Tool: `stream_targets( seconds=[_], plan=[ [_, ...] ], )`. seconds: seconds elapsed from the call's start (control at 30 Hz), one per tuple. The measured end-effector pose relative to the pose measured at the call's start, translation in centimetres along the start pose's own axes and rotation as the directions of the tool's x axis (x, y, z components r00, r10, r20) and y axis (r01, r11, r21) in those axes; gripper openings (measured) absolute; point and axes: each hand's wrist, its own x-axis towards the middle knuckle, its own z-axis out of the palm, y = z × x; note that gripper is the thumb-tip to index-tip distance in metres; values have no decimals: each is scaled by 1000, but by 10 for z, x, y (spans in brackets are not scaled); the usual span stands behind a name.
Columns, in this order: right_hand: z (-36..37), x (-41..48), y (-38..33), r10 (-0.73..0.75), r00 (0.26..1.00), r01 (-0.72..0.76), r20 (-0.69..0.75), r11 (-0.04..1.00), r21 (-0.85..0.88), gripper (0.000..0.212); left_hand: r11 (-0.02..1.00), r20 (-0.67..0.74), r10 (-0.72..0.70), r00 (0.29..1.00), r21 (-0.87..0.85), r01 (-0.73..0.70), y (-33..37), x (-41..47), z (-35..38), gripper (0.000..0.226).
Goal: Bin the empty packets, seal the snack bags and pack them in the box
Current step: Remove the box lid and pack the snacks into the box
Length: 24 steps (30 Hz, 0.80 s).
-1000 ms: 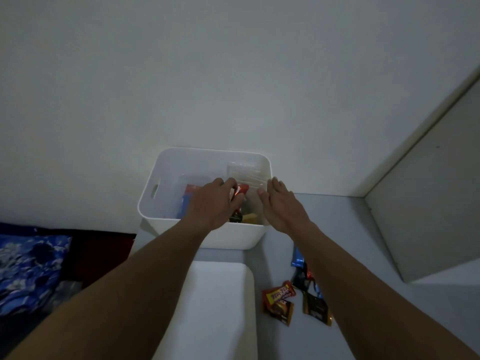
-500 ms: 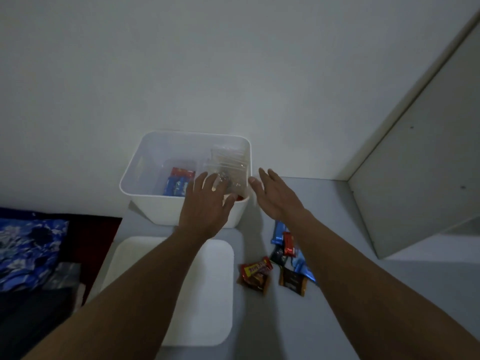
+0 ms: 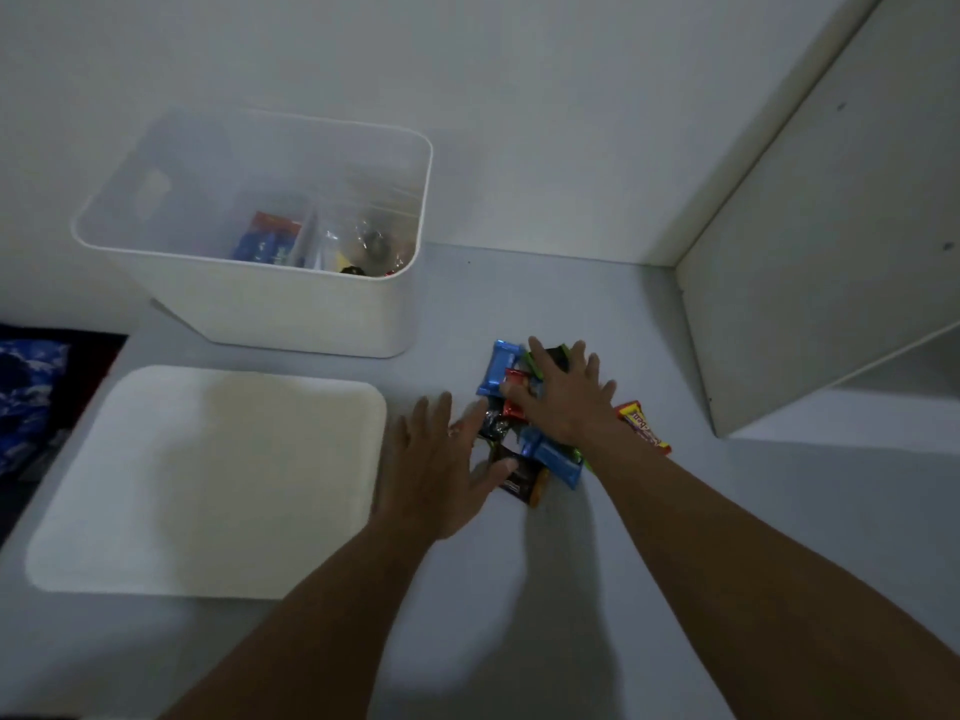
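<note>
A white plastic box (image 3: 311, 311) stands at the back left of the grey table; inside lie a clear bag (image 3: 363, 236) and a red-and-blue packet (image 3: 265, 241). A pile of small snack packets (image 3: 550, 454) lies to the right of the box: blue, red, green, brown and a yellow-red one (image 3: 644, 426). My right hand (image 3: 566, 397) rests flat on top of the pile with fingers spread. My left hand (image 3: 441, 470) lies open at the pile's left edge, its thumb touching a brown packet (image 3: 524, 483). Neither hand grips anything.
The box's flat white lid (image 3: 208, 480) lies on the table in front of the box, left of my left hand. A white cabinet panel (image 3: 810, 252) rises at the right. Blue patterned cloth (image 3: 26, 387) lies beyond the table's left edge.
Both hands have come out of the box and moved down and right to the pile of packets. The view has tilted down towards the table.
</note>
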Motion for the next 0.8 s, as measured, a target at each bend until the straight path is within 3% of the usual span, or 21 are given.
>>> stream_targets(
  seconds=[0.1,0.17,0.27,0.33,0.5,0.8],
  plan=[
    [12,19,10,-44,999,45,4,999,-13,88,998,39,-61,997,-22,61,11,6,28,91],
    [16,29,10,-90,996,90,-15,996,-26,83,998,-59,-65,996,12,66,15,10,39,86],
    [21,38,5,-200,964,175,-177,974,-147,65,997,-255,-44,966,54,59,10,18,47,68],
    [25,38,6,-265,924,203,-277,951,-233,53,998,-285,-28,958,54,45,6,26,46,58],
    [30,44,7,-315,883,298,-349,949,-104,30,999,-268,-15,963,-53,0,5,39,43,50],
    [-5,31,6,-253,903,268,-348,963,-6,26,982,-324,-19,946,-185,-44,5,49,13,38]
  ],
)
